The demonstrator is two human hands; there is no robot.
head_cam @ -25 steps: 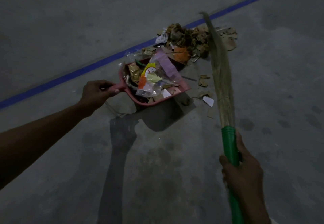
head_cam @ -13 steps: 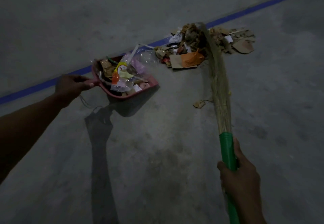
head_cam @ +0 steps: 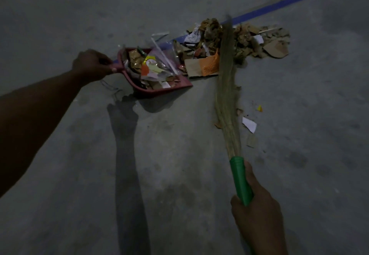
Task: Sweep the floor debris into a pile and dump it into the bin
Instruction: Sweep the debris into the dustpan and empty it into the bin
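Observation:
My left hand [head_cam: 90, 68] grips the handle of a red dustpan [head_cam: 180, 87] that is held just above the grey floor, full of plastic wrappers and paper scraps. My right hand [head_cam: 257, 208] holds the green handle of a grass broom [head_cam: 226, 87]. The broom's bristles lie across the floor and reach into the debris pile [head_cam: 241, 42] of dry leaves, cardboard bits and an orange mesh piece, just right of the dustpan's open edge. No bin is in view.
A blue line [head_cam: 289, 2] runs diagonally across the concrete floor behind the pile. Loose scraps, among them a white paper piece [head_cam: 249, 124] and a small yellow bit [head_cam: 259, 108], lie right of the broom. My arm's shadow falls on the floor below the dustpan.
The dustpan first drew away to the left of the pile, then came back close to it. The broom stayed over the pile. A few scraps now lie beside the bristles.

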